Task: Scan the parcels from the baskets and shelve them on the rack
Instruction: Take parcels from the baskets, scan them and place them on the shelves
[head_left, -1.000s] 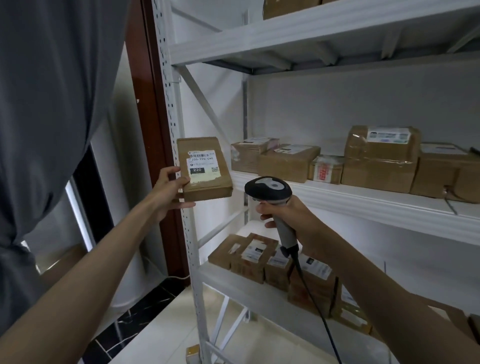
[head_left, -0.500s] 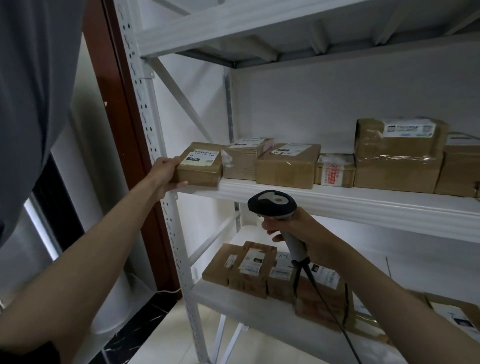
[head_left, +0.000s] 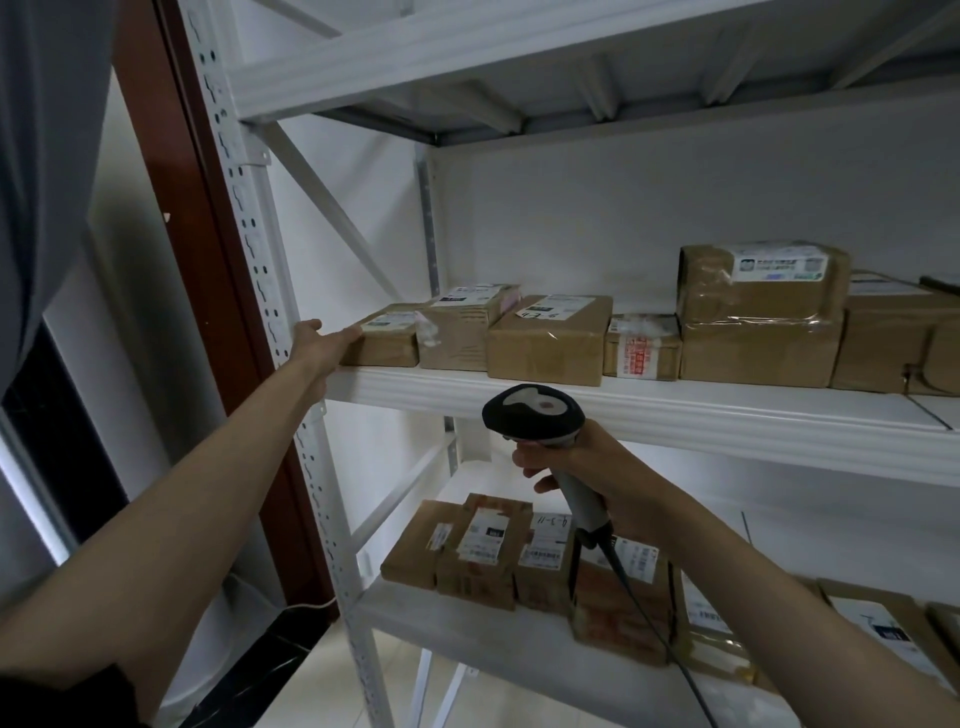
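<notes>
Brown cardboard parcel (head_left: 387, 338) lies flat at the rack (head_left: 649, 415) shelf's left end, long axis running inward, left hand (head_left: 324, 345) nearer with straight fingers pressing its outer end, right hand (head_left: 587, 467) below gripping the scanner (head_left: 535, 415).

Two bare forearms enter from the lower edge, each ending in a bare hand: left hand (head_left: 323, 344), right hand (head_left: 597, 478). Neither wrist carries a watch, band or glove. A dark sleeve edge (head_left: 67, 696) (black or near-black; the fabric cannot be told) covers the left upper arm at the lower left corner. The right arm shows no sleeve within view.
</notes>
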